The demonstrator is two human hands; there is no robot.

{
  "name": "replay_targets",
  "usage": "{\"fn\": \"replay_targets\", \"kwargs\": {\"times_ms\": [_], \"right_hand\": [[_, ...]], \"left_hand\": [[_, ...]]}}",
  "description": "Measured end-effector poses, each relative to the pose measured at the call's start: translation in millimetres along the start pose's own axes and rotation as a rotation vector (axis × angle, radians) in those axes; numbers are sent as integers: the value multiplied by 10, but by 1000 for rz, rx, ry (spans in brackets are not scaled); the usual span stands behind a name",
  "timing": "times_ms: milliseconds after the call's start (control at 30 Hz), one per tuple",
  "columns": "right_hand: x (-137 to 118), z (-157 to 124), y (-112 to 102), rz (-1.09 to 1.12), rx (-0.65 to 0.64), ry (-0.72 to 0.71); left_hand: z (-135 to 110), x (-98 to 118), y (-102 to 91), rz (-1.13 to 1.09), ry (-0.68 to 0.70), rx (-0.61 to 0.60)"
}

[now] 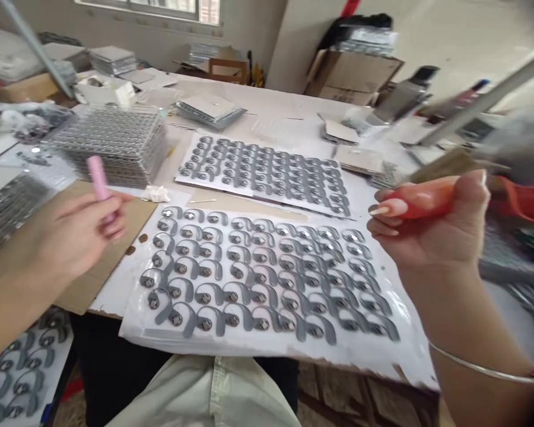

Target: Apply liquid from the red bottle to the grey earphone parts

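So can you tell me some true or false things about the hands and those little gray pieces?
The left hand holds a pink stick. True.

The right hand grips a blue handle. False: the handle is red-orange.

The bracelet is on the left wrist. False: the thin silver bracelet is on the right wrist.

Gray hook-shaped pieces lie in rows on a white sheet. True.

A white wad sits on top of those pieces. False: the white wad lies apart from them, near the cardboard.

No legible text, labels, numbers or signs anywhere in view.
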State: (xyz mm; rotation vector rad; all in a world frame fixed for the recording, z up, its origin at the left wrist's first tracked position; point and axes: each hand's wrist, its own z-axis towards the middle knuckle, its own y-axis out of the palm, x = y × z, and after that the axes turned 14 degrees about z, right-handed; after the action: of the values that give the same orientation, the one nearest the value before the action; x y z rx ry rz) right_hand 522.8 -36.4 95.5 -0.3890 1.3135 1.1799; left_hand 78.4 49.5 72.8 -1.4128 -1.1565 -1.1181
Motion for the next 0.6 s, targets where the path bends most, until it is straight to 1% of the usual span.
{"fn": "replay_targets", "kwargs": {"times_ms": [67, 100, 167, 200, 267, 300, 367, 433, 500, 533, 600], "right_hand": [[166, 156, 229, 50, -17, 244], [243, 229, 329, 79, -32, 341], [377, 362, 490, 144, -82, 443], [433, 423, 550, 174, -112, 474], [522, 524, 631, 213, -160, 502], [559, 562, 656, 221, -173, 496], [628, 605, 692, 222, -180, 443], [703, 603, 724, 217, -171, 367], [791, 565, 764, 210, -157, 317], [840, 537, 788, 201, -156, 318], [937, 471, 842, 183, -144, 344]], "left_hand": [[214, 222, 423, -66, 27, -177], [320, 293, 632, -71, 61, -236], [499, 344, 997, -26, 177, -280], [562, 329, 1140, 22, 228, -334], [629, 250, 1338, 83, 289, -413], [639, 196, 1394, 103, 301, -453], [630, 79, 1441, 144, 329, -514], [605, -49, 1429, 235, 411, -520], [583, -184, 1388, 379, 547, -523], [576, -250, 1363, 451, 625, -545], [568, -362, 1314, 557, 797, -637]]}}
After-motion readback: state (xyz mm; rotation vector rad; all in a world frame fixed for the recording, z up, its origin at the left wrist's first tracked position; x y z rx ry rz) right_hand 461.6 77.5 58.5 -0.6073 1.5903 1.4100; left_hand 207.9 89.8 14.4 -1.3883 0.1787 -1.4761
